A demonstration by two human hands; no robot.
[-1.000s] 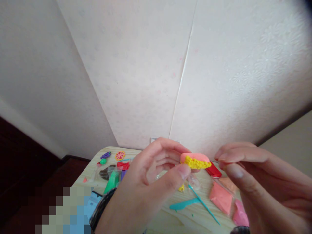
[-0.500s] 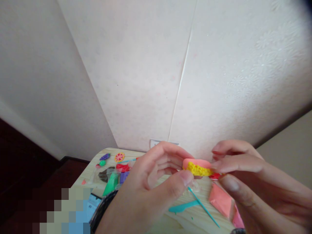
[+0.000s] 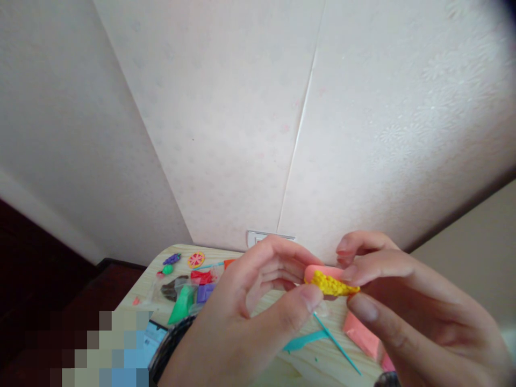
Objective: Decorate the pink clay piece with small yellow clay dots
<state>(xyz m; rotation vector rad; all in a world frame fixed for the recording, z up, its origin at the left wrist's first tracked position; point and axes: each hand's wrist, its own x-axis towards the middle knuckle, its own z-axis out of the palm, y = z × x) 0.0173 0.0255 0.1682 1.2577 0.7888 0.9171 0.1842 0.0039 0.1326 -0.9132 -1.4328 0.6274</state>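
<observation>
Between my hands is a soft clay piece point(image 3: 328, 282), smooth pink at the back with a bumpy yellow layer along the front. My left hand point(image 3: 266, 301) grips its left end, thumb in front and curled fingers behind. At the right end, my right hand point(image 3: 403, 295) has its thumb at the yellow tip and a fingertip on the pink top edge. Below the hands, a teal clay knife point(image 3: 306, 340) and a thin teal stick point(image 3: 338, 345) lie on the wooden table point(image 3: 322, 371).
On the table's left are purple clay grapes point(image 3: 172, 259), a small green clay ball point(image 3: 167, 269), a round red-and-yellow clay slice point(image 3: 196, 260) and several clay packs, including a green one point(image 3: 182, 304). A pink pack point(image 3: 363, 334) lies right. A wall socket point(image 3: 266, 236) is behind.
My right hand has moved left and closed in on the clay piece's right end. The yellow layer now tapers to a point there. My left hand keeps nearly the same hold.
</observation>
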